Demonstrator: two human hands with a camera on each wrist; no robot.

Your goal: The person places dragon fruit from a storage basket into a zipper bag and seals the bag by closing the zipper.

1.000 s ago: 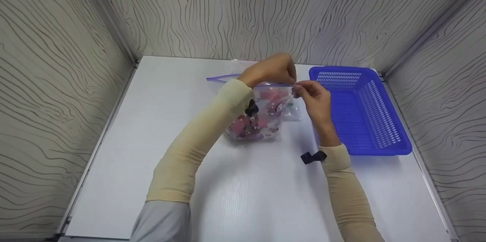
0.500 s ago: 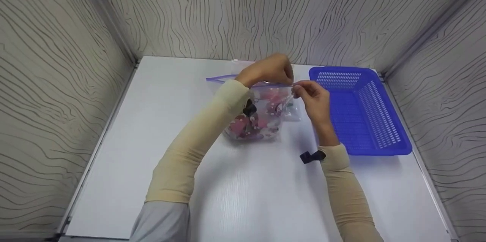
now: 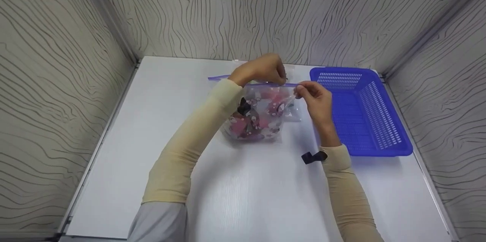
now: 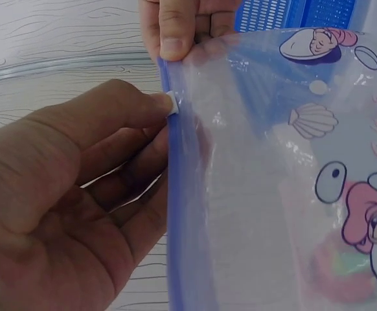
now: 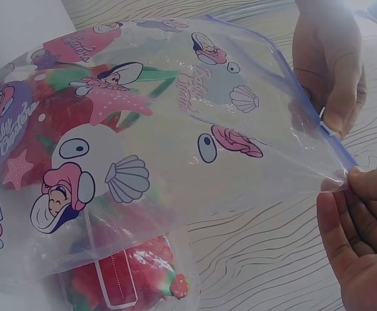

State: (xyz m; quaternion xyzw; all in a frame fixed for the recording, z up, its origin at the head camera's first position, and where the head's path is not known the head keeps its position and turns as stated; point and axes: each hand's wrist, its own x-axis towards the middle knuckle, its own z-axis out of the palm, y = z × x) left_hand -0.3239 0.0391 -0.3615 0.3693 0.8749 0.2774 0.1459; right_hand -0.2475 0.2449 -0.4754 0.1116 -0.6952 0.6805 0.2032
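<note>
A clear zip bag (image 3: 262,114) printed with pink and purple cartoon figures and shells stands on the white table, with red and green contents showing through. Along its top runs a purple zip strip (image 4: 175,214). My left hand (image 3: 265,69) pinches the small white slider (image 4: 172,103) on that strip between thumb and fingers. At the strip's right end, my right hand (image 3: 317,99) pinches the bag's top corner, thumb over the film. In the right wrist view both hands sit close together along the strip, the slider a short way from the corner.
A blue plastic basket (image 3: 343,120) with perforated sides stands at the right of the table. Behind the printed bag lies a smaller clear packet (image 5: 137,272) with red and green contents. Wood-patterned panels (image 3: 243,14) wall in the back and sides.
My left hand has slid a little leftward along the zip strip with the slider, away from my right hand. The right hand stays at the corner, nearly still.
</note>
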